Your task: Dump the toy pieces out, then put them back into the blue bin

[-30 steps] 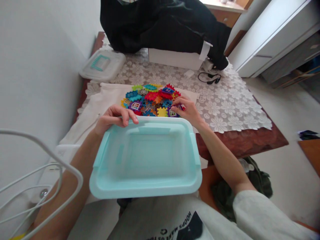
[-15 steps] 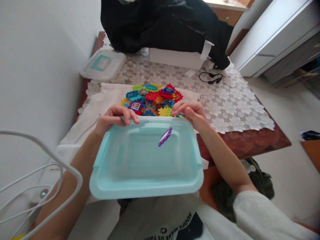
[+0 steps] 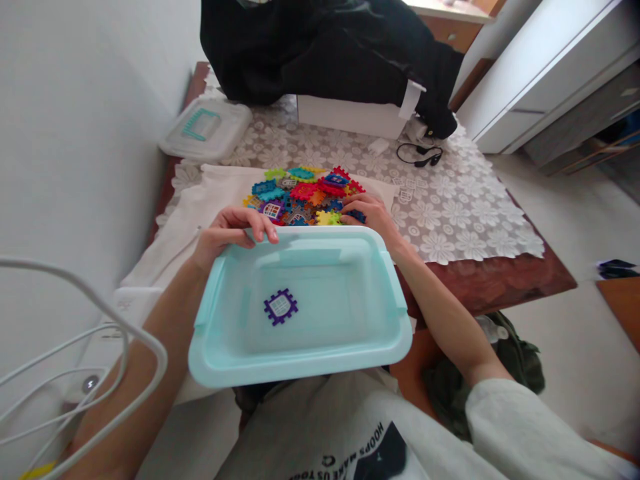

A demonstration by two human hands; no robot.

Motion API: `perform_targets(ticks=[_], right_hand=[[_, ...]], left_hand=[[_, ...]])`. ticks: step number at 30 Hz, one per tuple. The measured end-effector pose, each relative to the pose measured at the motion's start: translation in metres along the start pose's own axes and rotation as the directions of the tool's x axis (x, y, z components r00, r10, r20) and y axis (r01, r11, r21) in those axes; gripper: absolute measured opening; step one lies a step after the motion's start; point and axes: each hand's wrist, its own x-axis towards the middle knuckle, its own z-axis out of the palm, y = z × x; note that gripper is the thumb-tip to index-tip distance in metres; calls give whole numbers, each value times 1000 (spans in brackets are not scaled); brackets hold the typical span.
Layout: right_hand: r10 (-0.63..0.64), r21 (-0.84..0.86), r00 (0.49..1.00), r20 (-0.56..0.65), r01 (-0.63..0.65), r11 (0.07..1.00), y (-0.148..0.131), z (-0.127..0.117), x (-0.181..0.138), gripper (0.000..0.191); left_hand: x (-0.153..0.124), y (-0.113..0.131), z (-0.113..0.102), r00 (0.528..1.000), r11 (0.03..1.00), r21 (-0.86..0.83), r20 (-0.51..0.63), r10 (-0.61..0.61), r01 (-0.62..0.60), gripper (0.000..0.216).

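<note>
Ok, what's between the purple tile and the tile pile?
In the head view, going from the purple tile to the pile: the tub's bare floor, then its far rim.

Left grip (image 3: 233, 233): clasping the rim of my aqua plastic bin (image 3: 300, 370)
Right grip (image 3: 373, 217): pinching a blue tile (image 3: 357, 216) at the bin's one o'clock
Bin floor: one purple tile (image 3: 281, 307)

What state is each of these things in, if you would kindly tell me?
Plastic tub: open, lid off, one tile inside.
Left hand: fingers curled over the tub's rim.
Right hand: at the pile, touching a dark blue tile.
Purple tile: lying flat on the tub's floor.
Lid: lying on the tablecloth.
Tile pile: loose, spread on a white cloth.
</note>
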Motion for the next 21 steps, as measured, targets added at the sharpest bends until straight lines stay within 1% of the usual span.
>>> perform_targets(ticks=[4,10,13,15,17,18,19,21], right_hand=[[15,126,999,-38,-11,992,0,0,1,15],[25,151,1000,2,-25,988,1,4,0,26],[31,227,999,-37,-22,974,-3,3,0,33],[87,296,993,-75,-61,953,-8,0,2,38],[183,415,978,-103,-125,901,-13,-5,4,43],[233,496,965,-118,-146,856,-16,-8,5,45],[279,581,951,-137,-151,800,-18,-10,6,47],[336,719,924,-182,-108,687,-24,-15,7,49]], left_hand=[[3,-3,-4,1000,1000,-9,4,-4,4,11],[2,-3,-2,1000,999,-31,6,-17,17,7],[2,-3,-1,1000,999,-41,-1,-21,21,6],[2,-1,1,1000,999,-47,-9,-21,21,7],[0,1,4,999,999,-44,-24,-29,28,11],[0,2,5,999,999,-39,-37,-32,31,13],[-1,3,6,998,999,-34,-48,-35,34,15],[-1,3,6,998,999,-27,-50,-37,36,20]])
